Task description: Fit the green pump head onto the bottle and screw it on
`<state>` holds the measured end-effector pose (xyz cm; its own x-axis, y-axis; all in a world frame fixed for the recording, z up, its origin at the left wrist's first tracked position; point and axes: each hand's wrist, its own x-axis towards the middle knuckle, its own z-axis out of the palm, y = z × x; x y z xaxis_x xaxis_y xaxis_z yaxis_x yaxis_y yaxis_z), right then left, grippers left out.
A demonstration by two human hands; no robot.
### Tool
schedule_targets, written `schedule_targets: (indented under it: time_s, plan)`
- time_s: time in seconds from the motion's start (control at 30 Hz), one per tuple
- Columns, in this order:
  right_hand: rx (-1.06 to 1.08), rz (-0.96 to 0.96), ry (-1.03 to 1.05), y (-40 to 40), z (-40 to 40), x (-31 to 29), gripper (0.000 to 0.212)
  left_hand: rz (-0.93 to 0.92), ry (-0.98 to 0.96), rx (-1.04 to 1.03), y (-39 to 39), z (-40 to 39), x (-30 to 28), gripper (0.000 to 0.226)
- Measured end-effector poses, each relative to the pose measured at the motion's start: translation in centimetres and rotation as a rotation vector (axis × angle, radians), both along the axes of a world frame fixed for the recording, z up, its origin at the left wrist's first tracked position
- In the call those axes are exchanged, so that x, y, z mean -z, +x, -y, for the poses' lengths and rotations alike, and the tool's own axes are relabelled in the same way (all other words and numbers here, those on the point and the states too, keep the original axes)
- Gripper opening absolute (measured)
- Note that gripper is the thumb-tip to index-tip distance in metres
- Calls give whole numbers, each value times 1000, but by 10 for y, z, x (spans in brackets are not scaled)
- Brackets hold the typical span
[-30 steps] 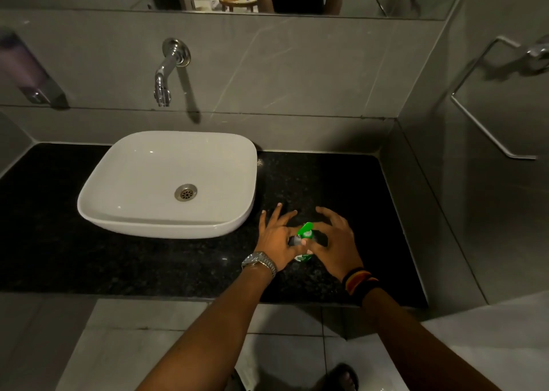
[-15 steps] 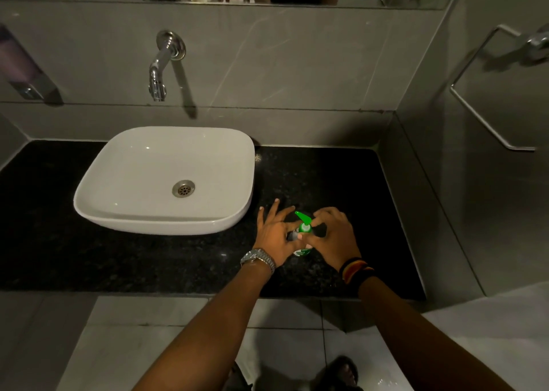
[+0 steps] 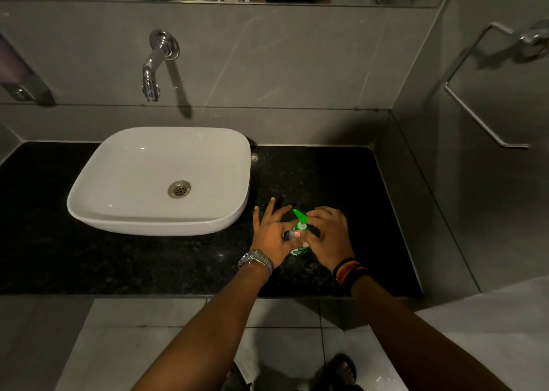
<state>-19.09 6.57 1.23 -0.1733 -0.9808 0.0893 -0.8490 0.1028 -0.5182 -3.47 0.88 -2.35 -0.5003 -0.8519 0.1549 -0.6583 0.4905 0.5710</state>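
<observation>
Green plastic pump head sits atop a small green bottle on the black granite counter, right of the white basin. Left hand grips the bottle; right hand pinches the pump head. Bare counter lies behind.

- Black speckled stone countertop, polished, faint sheen.
- On the countertop: white basin, glossy ceramic look, smooth; metal drain at its centre.
- Above the basin: chromed metal tap, mirror-bright.
- Right of the basin: green pump head, smooth shiny plastic, on a bottle.
- Metal-link watch, bright, beside the bottle.
- Grey wall tiles behind the tap, matt, faintly veined.
</observation>
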Motion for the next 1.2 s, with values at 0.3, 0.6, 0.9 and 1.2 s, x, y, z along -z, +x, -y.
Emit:
schedule_targets:
  time_s: [0.3, 0.6, 0.9, 1.2]
  plan:
    - [51, 300, 7, -6, 6, -29, 39, 8, 42, -12, 0, 0, -3, 61]
    - [-336, -222, 224, -6, 14, -70, 21, 30, 58, 23, 1, 2, -5, 63]
    - [-455, -247, 187, -24, 8, -72, 25, 53, 30, 40, 3, 5, -3, 65]
    - [-216, 193, -13, -47, -13, -59, 50, 336, 130, 99, 9, 11, -17, 109]
